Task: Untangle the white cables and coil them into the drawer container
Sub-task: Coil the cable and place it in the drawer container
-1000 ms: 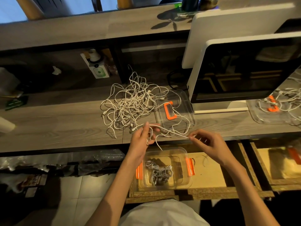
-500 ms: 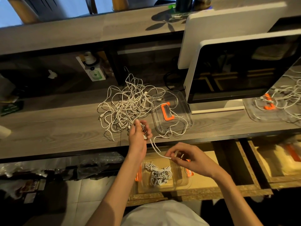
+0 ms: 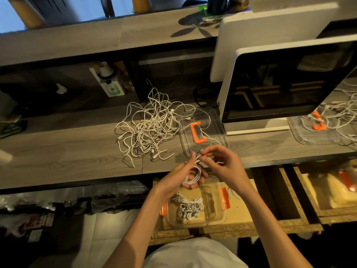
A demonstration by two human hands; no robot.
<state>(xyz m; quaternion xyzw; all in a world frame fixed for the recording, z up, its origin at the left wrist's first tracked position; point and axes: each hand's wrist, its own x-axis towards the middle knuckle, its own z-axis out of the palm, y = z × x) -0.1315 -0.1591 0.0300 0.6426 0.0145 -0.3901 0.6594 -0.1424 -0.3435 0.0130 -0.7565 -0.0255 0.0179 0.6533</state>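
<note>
A tangled heap of white cables lies on the wooden desk. My left hand holds a small coil of white cable wound around its fingers, just above the open drawer. My right hand pinches the free end of that cable close to the left fingertips. Below both hands, a clear container with orange clips sits in the drawer and holds several coiled white cables.
A clear lid with an orange handle lies on the desk beside the heap. A white-framed monitor stands at the right, another clear lid with cables beyond it. A second open drawer is at the far right.
The cable has left the heap and is now wound into a coil on my left hand. Both hands have come together over the drawer's container, my right hand rising to the left fingertips.
</note>
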